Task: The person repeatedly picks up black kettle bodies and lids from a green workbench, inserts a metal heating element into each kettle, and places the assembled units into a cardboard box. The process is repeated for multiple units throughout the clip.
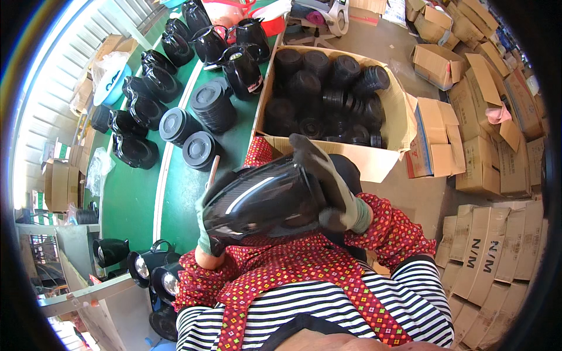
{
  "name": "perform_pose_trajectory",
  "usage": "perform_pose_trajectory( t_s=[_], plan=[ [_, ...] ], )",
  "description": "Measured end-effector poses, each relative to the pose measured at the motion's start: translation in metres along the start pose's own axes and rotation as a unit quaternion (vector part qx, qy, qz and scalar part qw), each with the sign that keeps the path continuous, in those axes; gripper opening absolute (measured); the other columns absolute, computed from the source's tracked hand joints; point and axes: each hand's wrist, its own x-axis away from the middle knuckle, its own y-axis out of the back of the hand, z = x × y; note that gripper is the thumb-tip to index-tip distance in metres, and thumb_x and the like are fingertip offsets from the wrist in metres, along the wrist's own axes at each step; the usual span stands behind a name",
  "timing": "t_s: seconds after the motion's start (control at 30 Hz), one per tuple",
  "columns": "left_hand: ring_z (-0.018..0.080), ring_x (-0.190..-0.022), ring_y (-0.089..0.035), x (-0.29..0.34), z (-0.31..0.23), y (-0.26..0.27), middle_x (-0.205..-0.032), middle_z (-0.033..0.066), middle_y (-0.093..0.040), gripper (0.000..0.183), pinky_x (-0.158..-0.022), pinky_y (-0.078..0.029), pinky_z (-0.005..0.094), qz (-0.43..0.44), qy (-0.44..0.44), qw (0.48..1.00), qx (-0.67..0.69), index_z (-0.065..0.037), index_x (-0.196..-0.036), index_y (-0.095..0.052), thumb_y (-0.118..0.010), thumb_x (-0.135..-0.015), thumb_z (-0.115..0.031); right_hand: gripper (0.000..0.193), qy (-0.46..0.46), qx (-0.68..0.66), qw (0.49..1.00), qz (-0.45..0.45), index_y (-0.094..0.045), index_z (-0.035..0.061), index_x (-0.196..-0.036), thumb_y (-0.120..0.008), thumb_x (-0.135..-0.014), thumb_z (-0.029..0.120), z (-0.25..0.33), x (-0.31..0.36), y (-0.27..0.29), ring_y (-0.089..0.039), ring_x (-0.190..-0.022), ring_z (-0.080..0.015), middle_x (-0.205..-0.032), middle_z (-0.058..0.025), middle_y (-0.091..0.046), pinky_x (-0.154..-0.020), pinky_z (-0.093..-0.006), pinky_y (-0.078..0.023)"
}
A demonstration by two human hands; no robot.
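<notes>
A glossy black jug body lies sideways in front of my chest, held between both hands. My left hand, in a grey-green glove, grips its left end; most of those fingers are hidden behind it. My right hand, gloved with dark fingertips, wraps the right end. Past the left hand a thin brownish stick-like piece sticks up; I cannot tell whether that hand holds it. Just beyond the jug body, stacks of round black lids stand on the green table.
Several finished-looking black jugs stand along the table's far part and left side. An open carton of round black parts sits at the table's right. More jugs with shiny insides lie at lower left. Cardboard boxes are piled at right.
</notes>
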Motion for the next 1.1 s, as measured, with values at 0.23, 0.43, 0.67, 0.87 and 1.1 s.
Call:
perform_pose_trajectory(
  t_s=[0.23,0.43,0.67,0.87,1.1],
  plan=[
    [0.0342,-0.115,-0.074,-0.012,-0.05,-0.009,-0.145,0.0279,-0.062,0.063,-0.095,-0.062,0.0373,-0.06,-0.254,0.94,-0.218,0.009,-0.136,-0.065,-0.091,-0.084,-0.015,0.072,-0.353,-0.286,0.886,-0.087,-0.038,0.0038,-0.163,-0.027,-0.116,0.058,0.021,-0.008,-0.003,-0.055,-0.141,-0.0206,-0.154,-0.013,-0.056,-0.121,-0.0354,-0.04],
    [0.028,-0.133,-0.063,0.005,0.061,-0.003,-0.154,0.0173,-0.056,0.07,-0.115,-0.05,0.0437,0.169,0.027,0.985,0.032,0.001,-0.149,-0.055,-0.086,-0.089,-0.017,0.111,0.137,0.145,0.974,0.11,-0.037,0.0016,-0.165,-0.081,-0.08,0.058,0.013,-0.016,0.019,-0.029,-0.156,-0.0499,-0.169,-0.0301,-0.027,-0.128,-0.0549,-0.023],
    [0.031,-0.133,-0.063,-0.034,-0.035,-0.017,-0.152,0.0188,-0.058,0.048,-0.115,-0.05,0.0423,-0.028,-0.021,0.998,-0.054,-0.001,-0.136,-0.068,-0.078,-0.091,-0.013,0.065,-0.156,-0.287,0.929,-0.174,-0.056,-0.0002,-0.149,-0.058,-0.107,0.049,-0.002,0.001,-0.015,-0.061,-0.135,-0.0293,-0.147,-0.0175,-0.061,-0.116,-0.0455,-0.046],
    [0.0336,-0.133,-0.063,-0.051,-0.061,-0.01,-0.152,0.0209,-0.057,0.041,-0.112,-0.051,0.038,0.16,-0.089,0.955,-0.232,-0.005,-0.128,-0.076,-0.077,-0.087,-0.013,0.072,-0.434,-0.556,0.684,-0.185,-0.061,0.0062,-0.145,-0.056,-0.104,0.065,-0.097,0.065,-0.033,-0.069,-0.123,-0.0294,-0.131,-0.0143,-0.073,-0.111,-0.0449,-0.053],
    [0.0221,-0.142,-0.056,-0.016,0.032,-0.014,-0.157,0.0066,-0.057,0.052,-0.132,-0.02,0.0493,0.171,0.115,0.972,0.113,-0.013,-0.152,-0.055,-0.066,-0.103,-0.027,0.106,-0.033,0.042,0.999,0.012,-0.051,0.0083,-0.158,-0.073,-0.08,0.077,0.032,-0.002,0.008,-0.039,-0.15,-0.0455,-0.168,-0.0299,-0.03,-0.123,-0.0577,-0.034]
  ],
)
